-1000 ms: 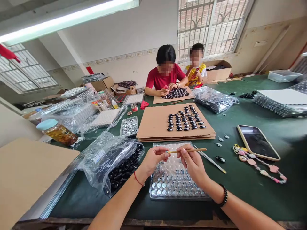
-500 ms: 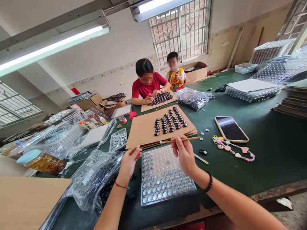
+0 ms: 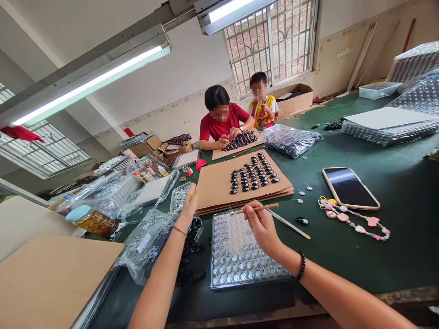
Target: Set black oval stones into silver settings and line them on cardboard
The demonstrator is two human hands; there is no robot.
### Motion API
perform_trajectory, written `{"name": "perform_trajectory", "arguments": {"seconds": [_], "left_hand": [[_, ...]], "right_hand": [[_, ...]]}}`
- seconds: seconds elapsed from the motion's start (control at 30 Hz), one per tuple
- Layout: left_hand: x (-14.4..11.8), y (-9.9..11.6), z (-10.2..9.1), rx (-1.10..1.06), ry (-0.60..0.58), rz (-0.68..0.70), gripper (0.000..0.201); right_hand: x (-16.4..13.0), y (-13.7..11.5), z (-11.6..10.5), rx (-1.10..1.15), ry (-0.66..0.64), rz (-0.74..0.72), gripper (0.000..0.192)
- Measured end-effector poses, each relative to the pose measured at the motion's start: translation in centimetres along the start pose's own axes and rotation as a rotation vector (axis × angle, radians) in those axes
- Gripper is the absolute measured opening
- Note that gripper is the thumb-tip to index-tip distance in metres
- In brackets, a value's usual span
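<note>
My right hand (image 3: 261, 223) grips a thin wooden stick (image 3: 255, 209) above the far end of a clear dimpled tray (image 3: 240, 253) holding several small silver discs. My left hand (image 3: 188, 206) reaches forward over the edge of a small clear box of silver discs (image 3: 179, 197), fingers stretched out; I cannot see anything in it. Just under that wrist lies a plastic bag with black oval stones (image 3: 161, 242). Beyond the tray a stack of cardboard sheets (image 3: 219, 183) carries rows of black stones (image 3: 254, 173).
A phone (image 3: 350, 187) with a bead strap (image 3: 353, 221) lies on the green table at right, near a white stick (image 3: 290, 225) and loose small parts. Two people sit across at another cardboard sheet (image 3: 236, 148). Stacked trays (image 3: 387, 125), bags and a jar (image 3: 91, 220) line the sides.
My left hand has left the stick's tip and reached forward and left to the small box of discs. My right hand still holds the stick. The view has swung to the right.
</note>
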State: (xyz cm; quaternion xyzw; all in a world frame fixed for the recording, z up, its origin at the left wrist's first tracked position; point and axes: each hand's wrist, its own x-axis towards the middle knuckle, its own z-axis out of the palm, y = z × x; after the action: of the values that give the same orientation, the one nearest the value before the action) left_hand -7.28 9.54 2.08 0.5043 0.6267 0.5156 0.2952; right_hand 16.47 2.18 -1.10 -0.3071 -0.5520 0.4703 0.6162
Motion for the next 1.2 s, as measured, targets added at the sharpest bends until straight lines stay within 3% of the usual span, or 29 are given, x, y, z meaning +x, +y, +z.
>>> {"name": "perform_trajectory", "arguments": {"seconds": [0.17, 0.23, 0.33, 0.87, 1.2], "left_hand": [[3.5, -0.7, 8.4, -0.204, -0.157, -0.086, 0.064], [5.0, -1.1, 10.6, -0.260, -0.188, -0.120, 0.069], [6.1, -1.5, 12.5, -0.315, -0.214, -0.152, 0.075], [5.3, -1.2, 15.2, -0.477, -0.236, -0.187, 0.080], [5.9, -1.1, 15.5, -0.496, -0.158, -0.168, 0.079]], "right_hand": [[-0.8, -0.1, 0.4, 0.011, -0.057, 0.013, 0.024], [-0.6, -0.1, 0.3, -0.011, -0.039, -0.006, 0.024], [-0.2, -0.4, 0.0, -0.056, -0.018, -0.050, 0.025], [-0.2, -0.8, 0.1, -0.044, -0.026, -0.063, 0.025], [0.0, -1.2, 0.0, -0.005, -0.004, -0.077, 0.024]]}}
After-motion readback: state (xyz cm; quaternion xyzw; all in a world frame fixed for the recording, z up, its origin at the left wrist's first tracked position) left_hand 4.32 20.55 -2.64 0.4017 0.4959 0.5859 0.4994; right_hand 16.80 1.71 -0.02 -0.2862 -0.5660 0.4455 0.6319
